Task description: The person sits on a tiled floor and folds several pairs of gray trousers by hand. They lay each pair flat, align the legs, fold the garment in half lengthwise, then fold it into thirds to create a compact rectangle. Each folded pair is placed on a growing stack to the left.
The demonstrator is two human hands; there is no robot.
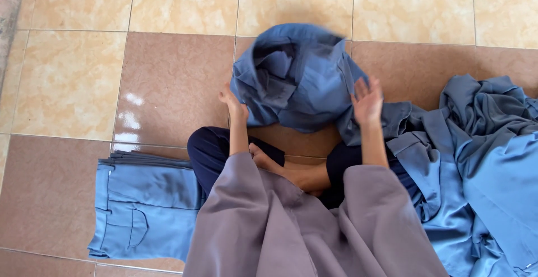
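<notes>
Right hand (367, 101): fingers (362, 86) spread apart and raised, palm open toward the garment (294, 78), gripping nothing; forearm bare, running straight up from a mauve sleeve (381, 221). Left hand (234, 106): at the garment's 8 o'clock edge, wrist bent outward; whether its fingers are apart or pinched on the cloth cannot be told, since the fabric hides them. The garment, a crumpled blue piece blurred by motion, sits between the two hands, above the tiled floor (168, 81) and just beyond the person's crossed legs (224, 151) and bare foot (286, 170). At 3 o'clock from the right hand lies a loose heap (482, 159) of blue cloth, touching the garment's lower edge. At 7 o'clock from the left hand, a folded stack (145, 209) lies flat on the floor.
</notes>
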